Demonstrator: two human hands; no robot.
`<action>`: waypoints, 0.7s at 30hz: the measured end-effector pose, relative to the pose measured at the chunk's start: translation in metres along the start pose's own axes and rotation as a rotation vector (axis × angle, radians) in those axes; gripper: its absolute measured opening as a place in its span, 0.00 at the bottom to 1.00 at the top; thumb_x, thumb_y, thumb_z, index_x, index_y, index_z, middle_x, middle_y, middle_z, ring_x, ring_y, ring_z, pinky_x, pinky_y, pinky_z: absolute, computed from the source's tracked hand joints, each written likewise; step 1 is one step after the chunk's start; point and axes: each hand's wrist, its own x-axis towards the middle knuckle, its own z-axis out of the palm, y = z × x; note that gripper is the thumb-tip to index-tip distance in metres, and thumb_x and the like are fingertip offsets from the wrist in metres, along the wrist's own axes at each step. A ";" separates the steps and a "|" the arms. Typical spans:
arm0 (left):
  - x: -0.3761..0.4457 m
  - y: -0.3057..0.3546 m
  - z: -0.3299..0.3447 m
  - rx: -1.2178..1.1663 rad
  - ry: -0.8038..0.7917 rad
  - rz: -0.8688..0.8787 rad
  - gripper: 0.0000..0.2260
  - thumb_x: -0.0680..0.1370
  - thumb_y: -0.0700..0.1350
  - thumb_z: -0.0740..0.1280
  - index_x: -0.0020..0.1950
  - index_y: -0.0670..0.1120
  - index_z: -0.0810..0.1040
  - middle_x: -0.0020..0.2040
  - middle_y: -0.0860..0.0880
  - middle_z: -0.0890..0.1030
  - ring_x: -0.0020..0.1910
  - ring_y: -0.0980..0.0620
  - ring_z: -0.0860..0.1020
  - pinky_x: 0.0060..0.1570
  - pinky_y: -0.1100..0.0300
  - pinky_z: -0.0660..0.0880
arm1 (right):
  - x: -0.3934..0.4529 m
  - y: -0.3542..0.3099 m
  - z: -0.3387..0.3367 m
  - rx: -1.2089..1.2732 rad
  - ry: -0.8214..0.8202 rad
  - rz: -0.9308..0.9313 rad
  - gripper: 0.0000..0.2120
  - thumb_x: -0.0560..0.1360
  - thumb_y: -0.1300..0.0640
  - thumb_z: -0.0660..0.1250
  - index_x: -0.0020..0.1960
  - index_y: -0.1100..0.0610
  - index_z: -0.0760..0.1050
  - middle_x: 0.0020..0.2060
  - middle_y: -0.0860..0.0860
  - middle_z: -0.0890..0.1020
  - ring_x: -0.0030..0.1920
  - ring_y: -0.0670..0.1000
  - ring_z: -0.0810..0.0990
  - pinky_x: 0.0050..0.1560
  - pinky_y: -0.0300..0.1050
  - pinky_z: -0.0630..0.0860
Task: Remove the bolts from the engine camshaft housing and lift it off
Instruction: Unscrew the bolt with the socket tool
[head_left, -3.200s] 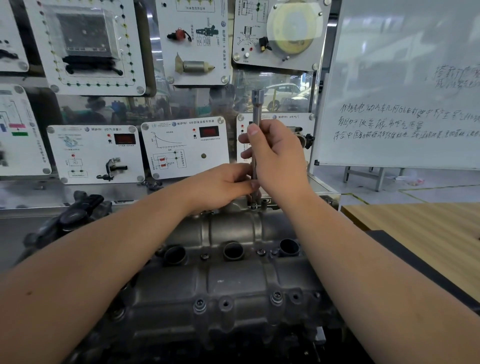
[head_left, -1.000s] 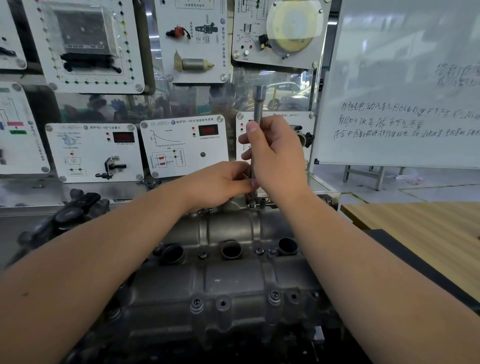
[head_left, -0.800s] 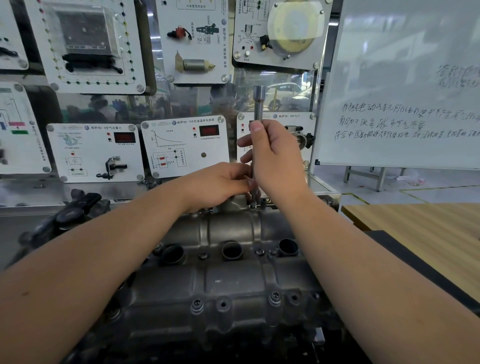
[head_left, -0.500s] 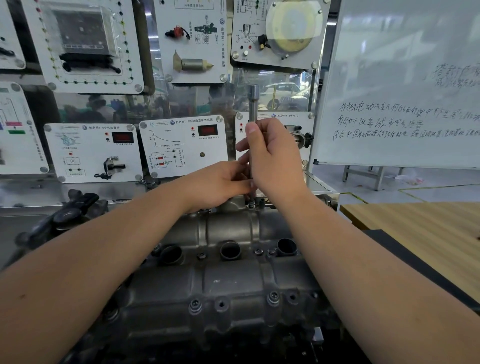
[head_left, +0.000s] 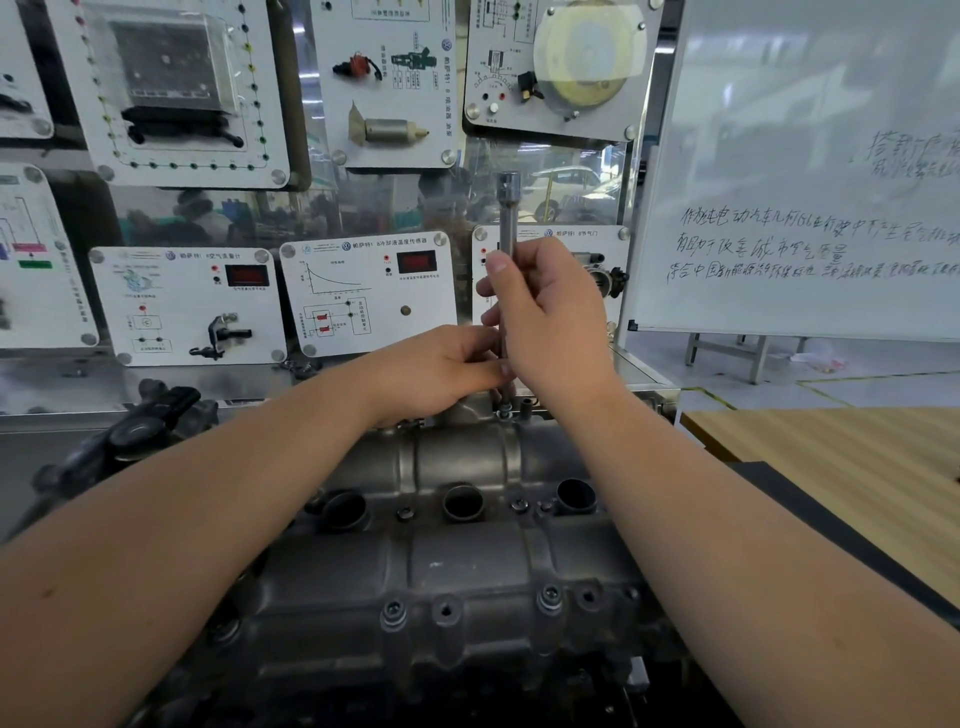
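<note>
Behind both hands, hanging training panels (head_left: 363, 296). Right hand (head_left: 545, 317) gripping upright socket extension (head_left: 506, 208); left hand (head_left: 441, 369) pinching its base over far-edge bolt (head_left: 503, 413) on camshaft housing (head_left: 457, 566). Risking tilting, slipping off, rounding the head.

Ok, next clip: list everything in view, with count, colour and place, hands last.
camshaft housing: one, grey metal, centre foreground.
spark plug wells: three, dark, in a row across the housing.
bolts: several, grey, still seated along the near edge.
extension bar: one, silver, upright at the housing's far edge.
training panels: several, white, on the back wall.
whiteboard: one, white with handwriting, right.
wooden table: one, light brown, right.
left hand: one, fingers at the bar's lower end.
right hand: one, gripping the bar's shaft.
</note>
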 end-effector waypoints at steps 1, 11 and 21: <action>0.000 -0.001 0.000 -0.021 -0.001 -0.006 0.10 0.84 0.49 0.65 0.64 0.49 0.79 0.58 0.47 0.84 0.62 0.45 0.80 0.67 0.43 0.71 | 0.001 0.000 0.000 0.000 -0.007 0.011 0.07 0.82 0.52 0.63 0.45 0.46 0.72 0.37 0.42 0.83 0.34 0.41 0.81 0.35 0.36 0.77; -0.001 0.004 0.000 0.045 -0.009 0.025 0.12 0.83 0.51 0.65 0.64 0.47 0.78 0.57 0.49 0.84 0.59 0.48 0.80 0.65 0.44 0.73 | 0.000 0.001 0.001 0.027 0.029 0.005 0.05 0.79 0.49 0.68 0.47 0.43 0.72 0.38 0.45 0.82 0.39 0.48 0.83 0.41 0.46 0.80; -0.002 0.000 -0.001 -0.083 0.003 -0.031 0.11 0.84 0.45 0.64 0.65 0.44 0.79 0.60 0.44 0.83 0.64 0.44 0.78 0.69 0.43 0.69 | 0.001 0.001 0.001 0.019 0.017 0.050 0.13 0.83 0.50 0.61 0.45 0.56 0.78 0.36 0.46 0.83 0.33 0.44 0.81 0.37 0.43 0.79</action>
